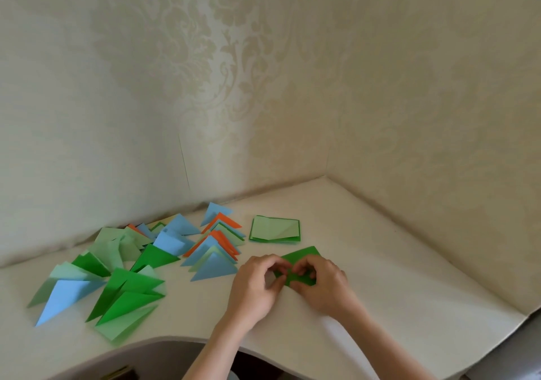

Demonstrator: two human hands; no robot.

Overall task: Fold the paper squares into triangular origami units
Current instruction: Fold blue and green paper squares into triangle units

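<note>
Cream damask wallpaper meets in a corner behind a white tabletop [380, 262] with a curved front edge.

**Workpiece location.** One dark green paper [303, 255] lies flat on the tabletop, front and right of centre. It sits directly under both hands. Only its far corner and a strip between the fingers show. Its fold stage cannot be told.

**Hand state.**
- Left hand [254, 284]: fingers curled, fingertips and thumb pinching the near left part of the paper.
- Right hand [320, 281]: fingers curled likewise, pinching the paper just beside the left fingertips. The two sets of fingertips almost meet over the middle of the sheet.

**Handling properties (judged).** The sheet is thin, very light and limp. It creases permanently, so a misplaced fold will leave a mark. It slides easily on the smooth surface; keep one hand pressing it down while the other forms the crease. Take hold at edges and corners, then run a fingertip along the fold line.

**Surrounding stock.**
- Stack of unfolded squares [275, 229], light green on top with dark green beneath, lies just beyond the workpiece, apart from it.
- Finished triangles [215, 268] in blue, orange and both greens lie overlapping to the left, spreading toward the front left edge. The nearest blue one is close to the left hand but not touching it.
</note>
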